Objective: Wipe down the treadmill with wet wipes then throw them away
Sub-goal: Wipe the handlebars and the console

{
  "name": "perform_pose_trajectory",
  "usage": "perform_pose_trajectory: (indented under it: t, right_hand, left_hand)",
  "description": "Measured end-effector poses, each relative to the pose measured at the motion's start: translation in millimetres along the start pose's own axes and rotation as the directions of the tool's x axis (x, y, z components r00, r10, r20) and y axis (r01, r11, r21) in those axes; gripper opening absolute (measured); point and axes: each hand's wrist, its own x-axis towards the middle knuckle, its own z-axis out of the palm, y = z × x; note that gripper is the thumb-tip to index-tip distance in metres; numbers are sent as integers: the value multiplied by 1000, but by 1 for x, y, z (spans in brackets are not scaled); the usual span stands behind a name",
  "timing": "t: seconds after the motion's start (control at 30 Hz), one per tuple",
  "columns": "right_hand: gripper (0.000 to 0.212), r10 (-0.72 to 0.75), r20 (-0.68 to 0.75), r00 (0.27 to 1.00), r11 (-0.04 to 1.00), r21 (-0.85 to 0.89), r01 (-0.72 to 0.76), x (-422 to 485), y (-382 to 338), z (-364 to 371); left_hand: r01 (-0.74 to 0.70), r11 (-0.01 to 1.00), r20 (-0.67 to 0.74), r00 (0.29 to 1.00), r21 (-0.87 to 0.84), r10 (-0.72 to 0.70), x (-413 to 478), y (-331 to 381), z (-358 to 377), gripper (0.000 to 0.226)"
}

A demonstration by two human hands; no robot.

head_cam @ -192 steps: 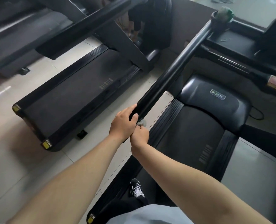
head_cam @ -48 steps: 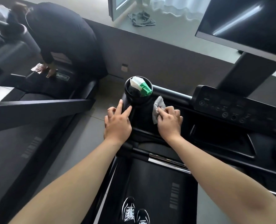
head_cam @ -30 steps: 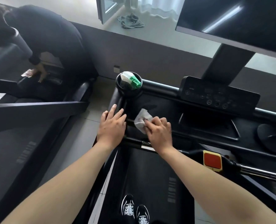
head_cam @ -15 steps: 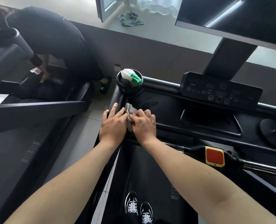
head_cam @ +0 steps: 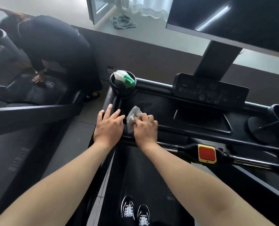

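Treadmill console (head_cam: 160, 103) under cleaning at its left corner, seen from the head camera of a person standing on the running belt (head_cam: 145, 173). The wet wipe (head_cam: 133, 115) lies bunched on the dark tray surface just below the cup holder (head_cam: 122, 91). Half of it shows ahead of the right hand (head_cam: 146, 128), whose fingers are curled and pinch the wipe against the tray. The left hand (head_cam: 109, 126) rests beside it on the console's left edge, fingers straight and slightly spread, gripping nothing; it appears to serve as a brace. A green and white pack (head_cam: 125, 78), probably the wipe supply, stands in the cup holder. The step in hand is judged to be the wiping of the tray, with most of the console to the right yet to be covered. To do it well, the wipe is best opened flatter so that more damp surface meets the plastic. It is then drawn in overlapping strokes from this corner toward the control panel (head_cam: 210, 91), with light pressure over the buttons and care near the red stop button (head_cam: 206, 152). No bin is in view, so the place of disposal cannot be told
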Motion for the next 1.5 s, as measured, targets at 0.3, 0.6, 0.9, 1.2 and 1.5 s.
perform_pose_trajectory:
  t: [0.3,0.6,0.9,1.2,1.5]
  right_hand:
    - [28,-34,-8,999,999,5,35,-8,61,-14]
    - [48,205,106,973,979,-12,-205,4,86,-27]
    - [63,-244,372,896,969,65,237,40,45,-8]
    - [63,106,272,956,994,-23,-104,71,94,-14]
    - [58,-355,365,861,935,118,336,89,37,-2]
  left_hand:
    - [-71,997,-40,997,4,72,-4,0,3,37]
    - [6,996,-91,996,-93,-14,7,10,5,27]
    - [104,992,67,993,-70,-99,57,29,-1,52]
    - [116,984,126,983,137,-134,61,36,14,59]
    - [116,964,183,970,240,-162,60,38,17,71]
